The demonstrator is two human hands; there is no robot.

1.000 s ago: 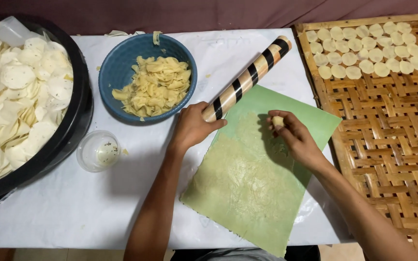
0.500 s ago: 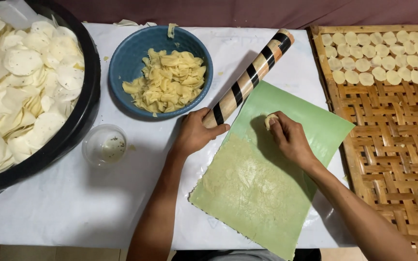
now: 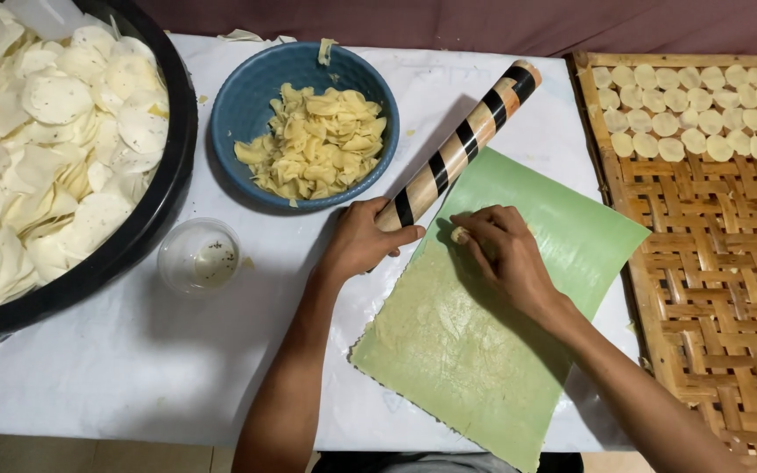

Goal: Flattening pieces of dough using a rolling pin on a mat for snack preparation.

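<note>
Head view, near to far: a green sheet (image 3: 492, 350) lies on the counter (image 3: 116, 368), smeared with thin dough. Right hand (image 3: 505, 254) pinches a small dough piece (image 3: 460, 235) on it. Left hand (image 3: 363, 243) curls around the striped rolling pin (image 3: 457, 149). Farther off, the bamboo tray (image 3: 703, 263) holds only a few rows of dough rounds (image 3: 694, 118), so much is left.

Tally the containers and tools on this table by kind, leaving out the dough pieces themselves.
Blue bowl: 1
Black basin: 1
Clear cup: 1
Striped rolling pin: 1
Green sheet: 1
Woven bamboo tray: 1
Total: 6
</note>
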